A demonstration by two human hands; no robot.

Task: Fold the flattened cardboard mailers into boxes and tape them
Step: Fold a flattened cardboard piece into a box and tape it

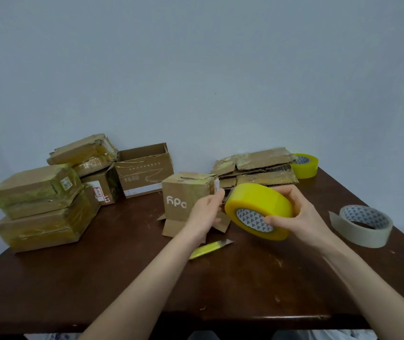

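A small folded cardboard box [183, 192] with white lettering stands at the table's middle, its bottom flaps splayed on the wood. My right hand [299, 212] grips a large yellow tape roll [257, 200], held in the air just right of the box, thumb at the roll's core. My left hand [207, 212] is raised beside the box's right edge, fingers reaching toward the roll's near rim; what they pinch is too small to tell. Behind the roll lies a stack of flattened mailers [255, 168].
Several taped boxes [41, 204] are piled at the left, with an open box [144, 170] behind. A beige tape roll [363, 227] lies at the right, another yellow roll [305, 165] at the back right. A yellow box cutter [208, 249] lies under my left wrist on the dark wooden table [147, 285].
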